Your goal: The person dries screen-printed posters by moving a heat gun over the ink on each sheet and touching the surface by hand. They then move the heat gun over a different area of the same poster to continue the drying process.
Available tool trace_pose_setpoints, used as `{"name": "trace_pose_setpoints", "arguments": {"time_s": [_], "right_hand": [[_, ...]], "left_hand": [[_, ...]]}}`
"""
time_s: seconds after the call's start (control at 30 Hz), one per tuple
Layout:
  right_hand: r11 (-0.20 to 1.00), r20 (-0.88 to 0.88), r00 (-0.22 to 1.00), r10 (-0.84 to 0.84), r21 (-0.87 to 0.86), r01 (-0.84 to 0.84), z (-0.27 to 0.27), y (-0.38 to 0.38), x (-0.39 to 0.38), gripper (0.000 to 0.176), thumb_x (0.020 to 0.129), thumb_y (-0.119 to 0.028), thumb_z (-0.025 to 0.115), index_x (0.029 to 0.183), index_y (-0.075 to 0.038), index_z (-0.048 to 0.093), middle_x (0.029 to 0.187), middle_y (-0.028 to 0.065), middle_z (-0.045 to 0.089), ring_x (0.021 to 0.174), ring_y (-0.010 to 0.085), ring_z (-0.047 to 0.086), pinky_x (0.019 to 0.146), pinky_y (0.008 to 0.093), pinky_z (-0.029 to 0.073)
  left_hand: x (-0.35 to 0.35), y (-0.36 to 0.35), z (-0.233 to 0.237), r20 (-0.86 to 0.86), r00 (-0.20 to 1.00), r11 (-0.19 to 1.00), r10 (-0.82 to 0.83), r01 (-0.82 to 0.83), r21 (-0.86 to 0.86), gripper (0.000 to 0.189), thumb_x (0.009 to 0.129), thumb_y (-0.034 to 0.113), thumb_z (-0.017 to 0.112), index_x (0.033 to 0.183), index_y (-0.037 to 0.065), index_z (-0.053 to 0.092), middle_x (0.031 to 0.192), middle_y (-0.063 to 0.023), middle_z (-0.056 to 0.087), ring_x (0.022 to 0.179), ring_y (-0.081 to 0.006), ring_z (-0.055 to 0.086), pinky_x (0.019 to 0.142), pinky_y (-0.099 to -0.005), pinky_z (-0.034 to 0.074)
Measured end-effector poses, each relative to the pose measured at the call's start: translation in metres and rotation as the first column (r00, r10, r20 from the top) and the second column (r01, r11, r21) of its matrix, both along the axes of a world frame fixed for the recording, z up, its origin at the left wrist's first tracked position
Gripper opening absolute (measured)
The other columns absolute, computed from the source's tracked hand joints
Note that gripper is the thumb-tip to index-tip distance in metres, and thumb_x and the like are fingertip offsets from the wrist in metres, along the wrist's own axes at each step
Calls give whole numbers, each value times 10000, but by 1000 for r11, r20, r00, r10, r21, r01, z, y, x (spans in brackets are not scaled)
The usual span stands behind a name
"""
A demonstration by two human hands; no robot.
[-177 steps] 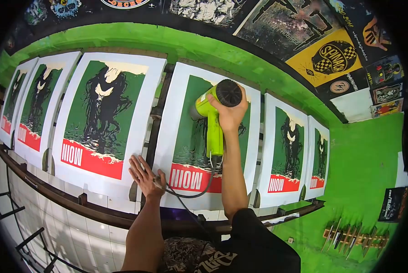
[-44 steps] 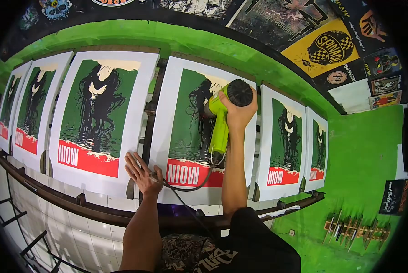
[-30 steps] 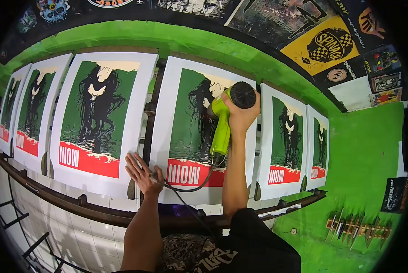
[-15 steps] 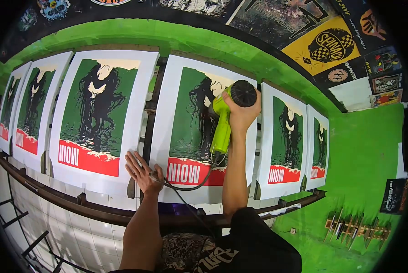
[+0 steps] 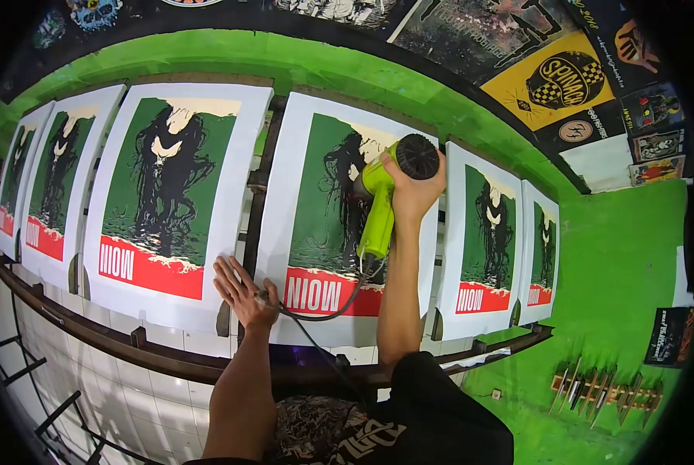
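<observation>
Over one print (image 5: 309, 203), right fingers (image 5: 393, 168) clamp the heat gun (image 5: 379, 221), shifted rightward; left fingers (image 5: 228, 273) are slightly apart.

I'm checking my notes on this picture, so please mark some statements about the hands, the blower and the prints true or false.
1. The right hand grips a green blower. True.
2. The left hand is clenched in a fist. False: its fingers are spread, with a cable at the thumb.
3. Six printed panels show in the row. True.
4. The MOIN lettering on the nearer panels sits on a blue band. False: it sits on a red band.
5. A yellow poster shows at the upper right of the view. True.
</observation>
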State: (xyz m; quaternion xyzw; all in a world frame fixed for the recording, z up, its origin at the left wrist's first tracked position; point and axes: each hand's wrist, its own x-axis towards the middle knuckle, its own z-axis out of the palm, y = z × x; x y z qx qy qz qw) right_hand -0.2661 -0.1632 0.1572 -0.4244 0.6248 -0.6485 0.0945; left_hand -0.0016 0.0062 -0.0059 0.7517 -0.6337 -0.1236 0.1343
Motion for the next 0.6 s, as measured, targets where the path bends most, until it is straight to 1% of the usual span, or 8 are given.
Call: {"name": "trace_pose_setpoints", "arguments": {"time_s": [0.13, 0.2, 0.23, 0.3, 0.43, 0.5, 0.53, 0.6], "right_hand": [[997, 129, 989, 74, 25, -78, 7, 4, 0, 589, 650, -57, 956, 1138, 6, 632, 1004, 67, 710, 892, 161, 678, 858, 311, 552], [1000, 5, 1000, -19, 11, 19, 2, 0, 3, 573, 656, -48, 948, 1131, 7, 632, 1002, 64, 709, 887, 157, 677, 856, 311, 553], [1000, 7, 1000, -18, 8, 18, 2, 0, 3, 573, 656, -48, 948, 1131, 7, 632, 1002, 64, 709, 887, 157, 677, 856, 311, 553], [996, 47, 995, 88, 2, -88, 3, 1, 0, 555, 663, -41, 940, 1121, 7, 631, 1005, 65, 709, 888, 161, 678, 856, 310, 552], [996, 111, 990, 91, 12, -92, 2, -1, 1, 551, 666, -43, 940, 1120, 9, 631, 1010, 68, 709, 893, 167, 679, 859, 309, 551], [1000, -11, 1000, 4, 14, -4, 2, -5, 5, 549, 664, -46, 942, 1114, 12, 632, 1013, 72, 712, 895, 172, 679, 863, 308, 551], [1000, -11, 1000, 7, 13, -7, 4, -6, 5, 549, 664, -46, 942, 1114, 12, 632, 1013, 72, 712, 895, 172, 679, 863, 308, 551], [996, 152, 986, 73, 37, -79, 8, -6, 1, 550, 659, -55, 949, 1106, 12, 637, 1009, 73, 713, 891, 169, 678, 866, 308, 550]], "left_hand": [[-1, 0, 3, 1, 1000, 1000, 5, -5, 14, 953, 883, 314, 531, 1634, -50, 69, 1710, -275, 48, 1605, -394, -11, 1288, -544, -9], [-1, -1, 4, 1, 1000, 999, 13, -13, 32, 951, 883, 314, 530, 1633, -50, 72, 1710, -276, 51, 1605, -394, -11, 1288, -546, -5], [0, -1, 3, 4, 1000, 999, 14, -14, 29, 951, 883, 314, 530, 1633, -50, 72, 1710, -276, 51, 1605, -394, -11, 1288, -546, -5], [-1, -1, 1, 6, 1000, 1000, 12, -12, 17, 950, 886, 319, 531, 1633, -50, 75, 1710, -274, 50, 1606, -392, -11, 1288, -547, 0], [-1, 0, 1, 17, 1000, 1000, 12, -12, 11, 953, 888, 326, 536, 1635, -46, 74, 1713, -269, 46, 1606, -392, -12, 1288, -547, 4], [0, 0, 1, -7, 1000, 1000, 5, -5, -2, 959, 889, 331, 540, 1637, -40, 70, 1715, -264, 41, 1606, -391, -14, 1288, -547, 5], [1, -1, 1, -7, 1000, 1000, 8, -9, -3, 959, 889, 331, 540, 1637, -40, 70, 1715, -264, 41, 1606, -391, -14, 1288, -547, 5], [1, 0, 3, -5, 1000, 1000, -2, 2, 7, 964, 888, 329, 544, 1639, -36, 63, 1717, -260, 38, 1606, -388, -13, 1288, -546, 3]]}}
